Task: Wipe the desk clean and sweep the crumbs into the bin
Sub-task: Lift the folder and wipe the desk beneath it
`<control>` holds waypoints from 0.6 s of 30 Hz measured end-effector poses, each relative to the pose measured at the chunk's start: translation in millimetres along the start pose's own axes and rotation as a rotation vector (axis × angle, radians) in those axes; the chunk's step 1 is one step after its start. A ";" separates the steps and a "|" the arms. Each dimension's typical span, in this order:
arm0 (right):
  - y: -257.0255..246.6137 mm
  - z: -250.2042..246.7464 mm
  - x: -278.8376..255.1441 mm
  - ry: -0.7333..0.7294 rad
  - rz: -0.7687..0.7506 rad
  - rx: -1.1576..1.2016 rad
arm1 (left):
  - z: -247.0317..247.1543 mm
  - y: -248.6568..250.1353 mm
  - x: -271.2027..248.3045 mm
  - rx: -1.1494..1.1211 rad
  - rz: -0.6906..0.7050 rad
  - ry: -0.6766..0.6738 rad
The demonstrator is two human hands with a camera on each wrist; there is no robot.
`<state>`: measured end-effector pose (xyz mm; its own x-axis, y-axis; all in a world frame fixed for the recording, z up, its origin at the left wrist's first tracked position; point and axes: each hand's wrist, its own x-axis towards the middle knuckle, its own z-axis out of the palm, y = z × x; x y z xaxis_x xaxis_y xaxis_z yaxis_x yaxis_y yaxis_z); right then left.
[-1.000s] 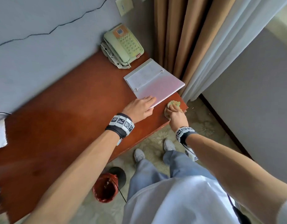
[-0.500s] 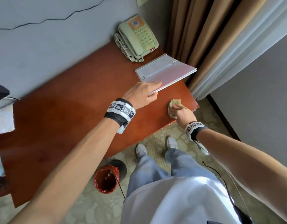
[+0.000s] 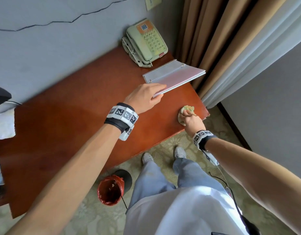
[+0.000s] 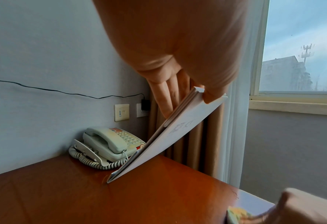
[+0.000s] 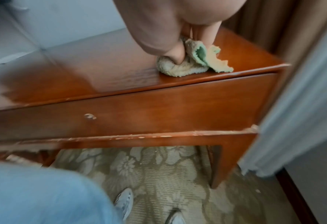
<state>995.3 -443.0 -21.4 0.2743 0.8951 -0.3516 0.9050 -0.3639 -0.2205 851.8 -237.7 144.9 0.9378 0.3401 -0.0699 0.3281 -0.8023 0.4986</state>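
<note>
My left hand [image 3: 146,96] pinches the near corner of a white ring binder [image 3: 173,76] and holds that side tilted up off the brown desk [image 3: 70,124]; its far edge still rests on the wood. In the left wrist view the binder [image 4: 178,133] slopes from my fingers [image 4: 168,97] down to the desk [image 4: 120,201]. My right hand [image 3: 190,118] grips a bunched yellow-green cloth [image 3: 188,109] pressed on the desk's right front corner. The right wrist view shows the cloth [image 5: 193,63] under my fingertips [image 5: 175,56]. A red-lined bin [image 3: 110,190] stands on the floor below the desk's front edge.
A pale green telephone [image 3: 145,42] with a coiled cord sits at the back right of the desk by the wall. Tan and white curtains [image 3: 231,48] hang just past the desk's right end. White paper [image 3: 3,123] lies at the far left. My feet [image 3: 163,155] stand on patterned carpet.
My left hand has lifted the binder's near side higher off the desk. My right hand with the cloth has stayed at the right front corner.
</note>
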 end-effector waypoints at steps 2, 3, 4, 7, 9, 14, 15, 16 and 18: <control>-28.3 6.5 8.9 -0.062 -0.059 -0.086 | -2.0 -2.3 0.2 -0.011 0.005 0.067; -40.0 14.3 13.0 -0.073 -0.084 -0.140 | -2.9 -3.0 0.0 -0.012 0.010 0.098; -52.7 21.3 15.5 -0.082 -0.136 -0.178 | -3.0 -4.4 -0.8 -0.007 0.016 0.125; -100.5 25.5 29.5 -0.068 -0.255 -0.227 | -3.1 -10.9 -3.6 0.013 0.040 0.193; -135.1 20.2 37.6 -0.092 -0.309 -0.246 | -5.0 -14.7 -3.7 0.016 0.060 0.205; -135.2 23.3 49.7 -0.147 -0.361 -0.199 | -11.8 -22.5 -0.7 0.036 0.139 0.153; -119.7 21.1 49.9 -0.135 -0.343 -0.169 | -14.4 -23.4 1.5 0.043 0.153 0.137; -101.4 17.4 47.0 -0.133 -0.295 -0.165 | -16.1 -24.1 2.2 0.053 0.164 0.118; -61.0 -1.1 43.8 -0.072 -0.164 -0.145 | -23.8 -26.3 8.0 0.063 0.196 0.090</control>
<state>952.5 -381.4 -22.3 0.1008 0.9165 -0.3871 0.9742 -0.1699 -0.1486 847.9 -202.1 151.8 0.9714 0.2145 0.1015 0.1495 -0.8853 0.4403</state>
